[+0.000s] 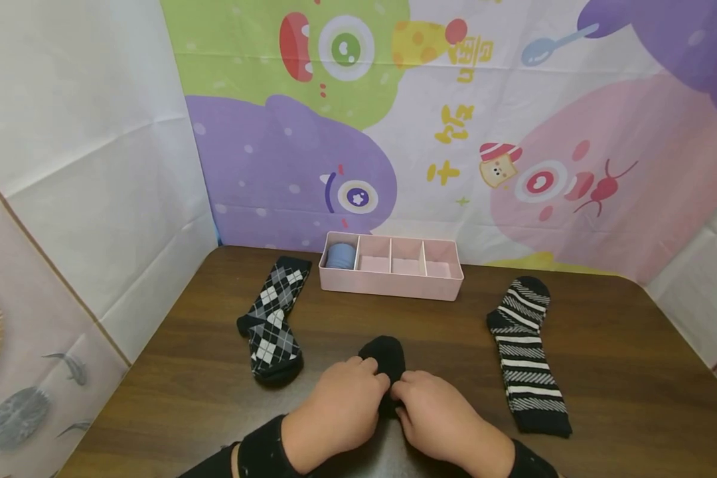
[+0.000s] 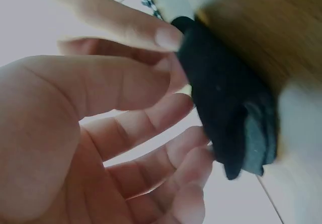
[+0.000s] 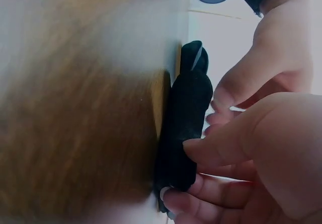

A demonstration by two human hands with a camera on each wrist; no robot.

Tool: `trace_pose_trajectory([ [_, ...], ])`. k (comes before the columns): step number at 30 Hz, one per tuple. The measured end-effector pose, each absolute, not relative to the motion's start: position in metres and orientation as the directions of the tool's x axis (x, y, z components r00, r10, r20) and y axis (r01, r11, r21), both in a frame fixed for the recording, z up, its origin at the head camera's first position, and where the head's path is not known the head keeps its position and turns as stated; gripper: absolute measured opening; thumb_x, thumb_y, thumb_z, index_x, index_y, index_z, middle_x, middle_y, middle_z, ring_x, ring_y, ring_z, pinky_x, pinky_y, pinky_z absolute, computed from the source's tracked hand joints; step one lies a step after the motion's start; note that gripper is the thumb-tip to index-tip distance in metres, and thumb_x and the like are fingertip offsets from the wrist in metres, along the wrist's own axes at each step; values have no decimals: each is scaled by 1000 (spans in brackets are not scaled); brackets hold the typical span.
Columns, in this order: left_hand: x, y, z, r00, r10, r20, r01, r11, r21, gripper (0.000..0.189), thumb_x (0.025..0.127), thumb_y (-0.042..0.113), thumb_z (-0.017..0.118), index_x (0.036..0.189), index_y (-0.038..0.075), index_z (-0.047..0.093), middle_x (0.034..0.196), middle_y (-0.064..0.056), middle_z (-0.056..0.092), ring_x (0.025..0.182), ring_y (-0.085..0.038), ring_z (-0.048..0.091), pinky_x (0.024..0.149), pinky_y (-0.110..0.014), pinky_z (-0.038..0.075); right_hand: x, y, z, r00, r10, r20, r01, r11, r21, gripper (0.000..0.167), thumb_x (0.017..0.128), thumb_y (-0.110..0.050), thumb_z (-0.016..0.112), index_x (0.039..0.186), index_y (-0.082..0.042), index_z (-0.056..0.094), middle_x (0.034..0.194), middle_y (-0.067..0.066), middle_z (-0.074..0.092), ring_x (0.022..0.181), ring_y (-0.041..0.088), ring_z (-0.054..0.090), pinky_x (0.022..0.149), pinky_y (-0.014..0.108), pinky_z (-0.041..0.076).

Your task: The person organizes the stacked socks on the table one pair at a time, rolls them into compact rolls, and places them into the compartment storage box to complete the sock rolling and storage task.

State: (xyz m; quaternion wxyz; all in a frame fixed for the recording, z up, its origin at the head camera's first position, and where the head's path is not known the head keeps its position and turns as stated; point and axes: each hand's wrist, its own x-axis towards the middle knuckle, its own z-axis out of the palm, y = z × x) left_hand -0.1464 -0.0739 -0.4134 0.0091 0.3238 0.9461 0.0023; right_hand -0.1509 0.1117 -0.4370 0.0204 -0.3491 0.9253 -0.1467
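Note:
A black sock (image 1: pixel 388 358), folded into a short thick bundle, lies on the table between both hands. My left hand (image 1: pixel 346 401) is at its left side with bent fingers; in the left wrist view the fingertips meet the edge of the sock (image 2: pixel 221 88), which shows grey in its folds. My right hand (image 1: pixel 439 415) pinches the near end. Seen from the right wrist, the thumb (image 3: pixel 201 148) presses the rolled sock (image 3: pixel 183 118) and the other fingers curl under its end. The hands cover much of the near part.
A pink divided box (image 1: pixel 388 284) stands at the back, a blue roll (image 1: pixel 340 255) in its leftmost compartment. An argyle sock (image 1: pixel 275 318) lies flat on the left, a black-and-white striped sock (image 1: pixel 528 358) on the right. A printed cloth (image 1: pixel 442 153) hangs behind the wooden table (image 1: pixel 215 398).

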Motion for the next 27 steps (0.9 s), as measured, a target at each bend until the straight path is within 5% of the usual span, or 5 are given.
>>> trace_pose_trajectory([
  [7,-138,-67,-413,-802,594,-60,591,804,60,18,94,22,74,112,18,74,100,1,66,86,-16,62,70,-31,56,-154,114,-438,-775,-632,11,-595,724,-350,6,92,-10,72,90,-14,68,83,-10,54,78,8,55,70,33,51],
  [27,-145,-66,-424,-781,624,-18,625,780,-42,16,95,19,75,110,17,70,100,0,68,88,-15,60,78,-30,54,-155,115,-439,-784,-620,-43,-554,729,-402,13,93,-12,68,87,-19,59,82,-11,48,75,8,47,69,31,46],
])
